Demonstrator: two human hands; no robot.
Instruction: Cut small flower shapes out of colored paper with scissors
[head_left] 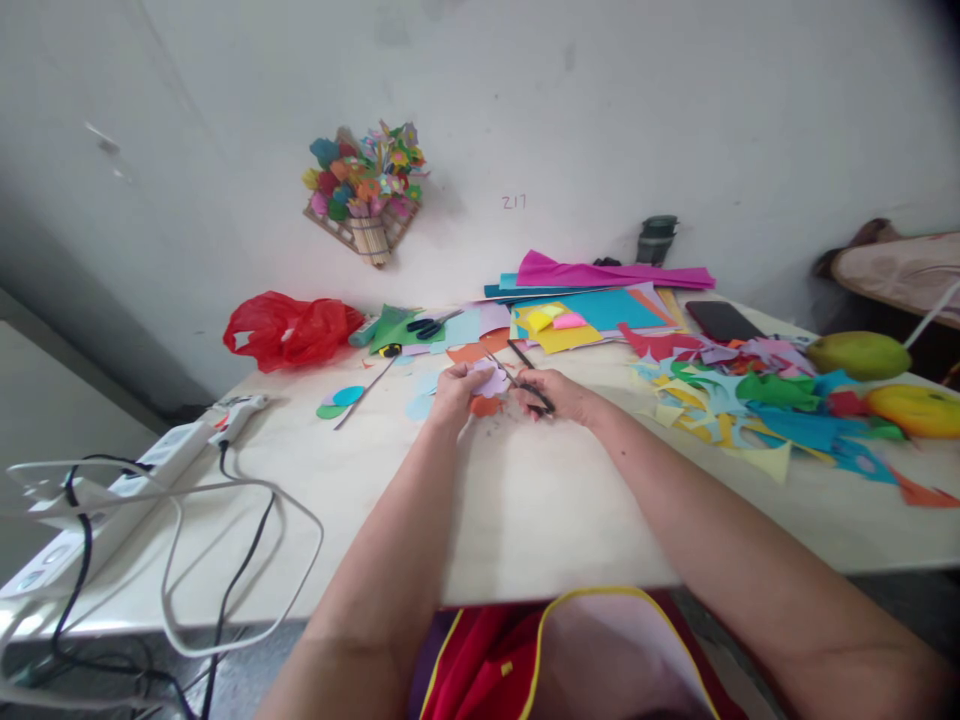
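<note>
Nearest to the camera is red cloth w/ yellow edging (pixel 480 660), at the front edge of the counter (pixel 555 500), and the two bare forearms reach over it. From L to R: the white power strip (pixel 150 470) lies at the far L w/ loose cables, and behind it, farther R, is the red plastic bag (pixel 289 330). Next, a blue paper disc (pixel 348 397) overlaps a green one, just beside a thin strip.

About the middle comes the L hand (pixel 452 392): its fingers are pinching the lilac paper (pixel 491 379), which is held above the counter, near an orange piece (pixel 486 405). This paper should be v. light, thin and easy to bend, prob. not slippery, but it can crease or tear. Best hold, I think, is a flat, soft pinch near the margin, w/ the thumb on top, away from the blades.

Just R of it, the R hand (pixel 559 392) has its fingers closed around the dark handles of the scissors (pixel 538 395); the blades point to the lilac paper. Whether they touch it, I cannot tell. The scissors must be stiff and heavier than paper, so the handles are the safe place to grip. Farther R lie colored scraps (pixel 720 400) and a greenish mango (pixel 859 355).
</note>
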